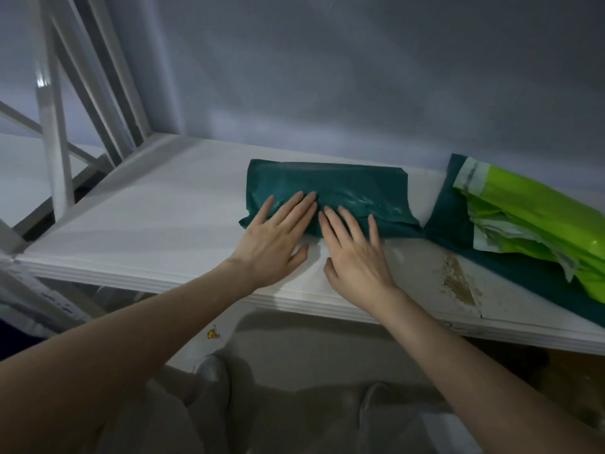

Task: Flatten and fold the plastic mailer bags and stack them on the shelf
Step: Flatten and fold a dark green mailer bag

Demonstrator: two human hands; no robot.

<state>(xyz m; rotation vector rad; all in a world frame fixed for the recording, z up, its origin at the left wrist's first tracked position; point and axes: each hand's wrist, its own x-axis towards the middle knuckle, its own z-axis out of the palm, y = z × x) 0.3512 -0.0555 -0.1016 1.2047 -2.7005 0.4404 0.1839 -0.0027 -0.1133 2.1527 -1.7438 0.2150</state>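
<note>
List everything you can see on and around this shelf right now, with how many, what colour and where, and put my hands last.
folded mailer bag: one, dark teal, middle of shelf, under both hands' fingers
flat mailer bag: one, dark teal, right end of shelf, beneath green one
crumpled mailer bag: one, lime green, on the flat teal bag
shelf: one, white, stained patch at right
frame struts: several, white, left
left hand: open, fingers flat on folded bag
right hand: open, fingers flat on folded bag

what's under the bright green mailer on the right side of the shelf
A dark teal bag lies under the bright green mailer, flat on the white shelf. Anything else beneath the pile is covered.
</note>
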